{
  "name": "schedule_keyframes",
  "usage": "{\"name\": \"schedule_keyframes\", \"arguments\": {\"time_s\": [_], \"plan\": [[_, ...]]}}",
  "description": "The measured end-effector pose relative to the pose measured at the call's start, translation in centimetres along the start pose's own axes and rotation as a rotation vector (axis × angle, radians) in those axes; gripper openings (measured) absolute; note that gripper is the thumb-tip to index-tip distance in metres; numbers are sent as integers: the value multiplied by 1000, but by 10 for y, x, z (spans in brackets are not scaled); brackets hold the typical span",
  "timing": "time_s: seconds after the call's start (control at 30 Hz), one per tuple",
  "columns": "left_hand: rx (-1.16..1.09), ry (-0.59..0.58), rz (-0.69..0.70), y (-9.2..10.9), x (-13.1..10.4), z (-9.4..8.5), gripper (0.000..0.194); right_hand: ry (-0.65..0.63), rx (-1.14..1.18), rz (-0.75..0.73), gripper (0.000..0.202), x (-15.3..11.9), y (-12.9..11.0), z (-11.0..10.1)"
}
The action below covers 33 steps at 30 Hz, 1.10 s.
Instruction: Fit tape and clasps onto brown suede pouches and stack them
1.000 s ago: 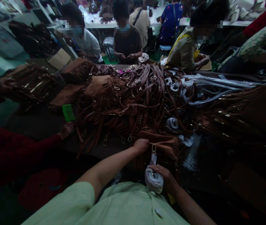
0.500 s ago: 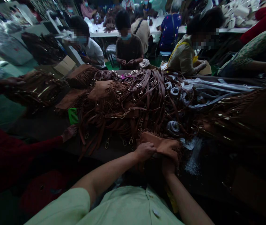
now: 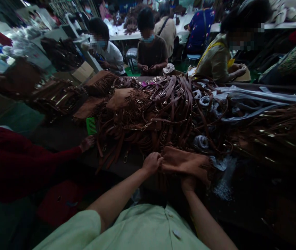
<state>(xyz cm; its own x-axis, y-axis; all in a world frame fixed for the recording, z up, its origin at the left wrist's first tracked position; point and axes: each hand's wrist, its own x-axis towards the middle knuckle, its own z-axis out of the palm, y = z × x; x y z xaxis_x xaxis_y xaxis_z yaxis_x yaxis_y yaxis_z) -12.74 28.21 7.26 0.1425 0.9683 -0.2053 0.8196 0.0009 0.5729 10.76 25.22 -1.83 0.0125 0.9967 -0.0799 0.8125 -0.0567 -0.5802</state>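
A brown suede-like fringed bag [image 3: 186,161] lies in front of me at the near edge of the table, its fringe showing at the right end. My left hand [image 3: 152,163] is closed at the bag's left edge, fingers curled and pinching it. Under the near side of the bag is my right hand [image 3: 189,182]; its fingers are hidden by the suede, so their pose does not show. Just beyond the bag lies a heap of brown straps [image 3: 174,100] with metal clasps.
A co-worker's hand [image 3: 87,143] in a red sleeve reaches in from the left beside a green comb [image 3: 91,125]. Rolled clear plastic [image 3: 201,141] and scattered white bits [image 3: 224,191] lie to the right. Stacked fringed pieces [image 3: 273,135] stand farther right. Several people sit across the table.
My left hand has shifted from the bag's top to its left edge, and the bag looks stretched flatter and wider. The view has swung left. At far left, a co-worker's brown piece has been lifted.
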Motion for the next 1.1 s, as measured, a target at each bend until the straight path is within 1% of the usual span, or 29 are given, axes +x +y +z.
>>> {"name": "schedule_keyframes", "arguments": {"time_s": [0.03, 0.07, 0.1, 0.13, 0.17, 0.2, 0.27, 0.3, 0.37, 0.4, 0.47, 0.53, 0.6, 0.67, 0.77, 0.83, 0.87, 0.9, 0.97, 1.1], "plan": [[-20, 3, -88, -6, -4, 0, 28, 46, -13, 74, 37, -4, -4, 1], [-49, -29, -148, -12, -7, 2, 30, 80, -28, 163, 36, -10, -10, 2], [-90, -86, -185, -17, -11, 6, 32, 94, -37, 244, 37, -16, -17, 2], [-142, -147, -211, -21, -14, 12, 34, 76, -30, 288, 39, -23, -26, 1], [-203, -196, -235, -23, -16, 18, 35, 43, -17, 293, 41, -30, -36, 1], [-270, -225, -264, -25, -17, 25, 35, -10, -7, 254, 42, -36, -47, 0], [-411, -260, -323, -27, -16, 36, 35, -161, -17, 96, 44, -43, -67, 0], [-472, -272, -352, -28, -15, 39, 34, -243, -48, 41, 45, -45, -74, 1], [-553, -299, -406, -30, -11, 40, 33, -345, -133, 13, 46, -44, -85, 3], [-578, -332, -421, -30, -9, 39, 32, -370, -148, 18, 45, -44, -87, 4], [-593, -436, -409, -30, -8, 33, 29, -424, -119, 11, 42, -42, -87, 4], [-555, -539, -344, -28, -8, 27, 25, -500, -131, -7, 39, -40, -84, -2], [-472, -565, -285, -26, -9, 20, 19, -559, -235, -13, 38, -39, -74, -16], [-407, -516, -267, -28, -9, 16, 14, -562, -357, 10, 40, -35, -56, -38], [-383, -420, -295, -38, -4, 14, 14, -511, -457, 95, 36, -32, -14, -78], [-422, -405, -318, -44, 0, 17, 16, -485, -496, 165, 35, -32, 14, -102], [-448, -414, -327, -45, 1, 19, 18, -469, -509, 200, 36, -33, 25, -110], [-473, -419, -337, -45, 2, 21, 18, -454, -518, 233, 37, -35, 33, -115], [-500, -417, -348, -44, 1, 23, 18, -426, -524, 289, 40, -37, 40, -117], [-507, -397, -333, -38, 0, 22, 20, -403, -517, 349, 38, -36, 37, -112]]}}
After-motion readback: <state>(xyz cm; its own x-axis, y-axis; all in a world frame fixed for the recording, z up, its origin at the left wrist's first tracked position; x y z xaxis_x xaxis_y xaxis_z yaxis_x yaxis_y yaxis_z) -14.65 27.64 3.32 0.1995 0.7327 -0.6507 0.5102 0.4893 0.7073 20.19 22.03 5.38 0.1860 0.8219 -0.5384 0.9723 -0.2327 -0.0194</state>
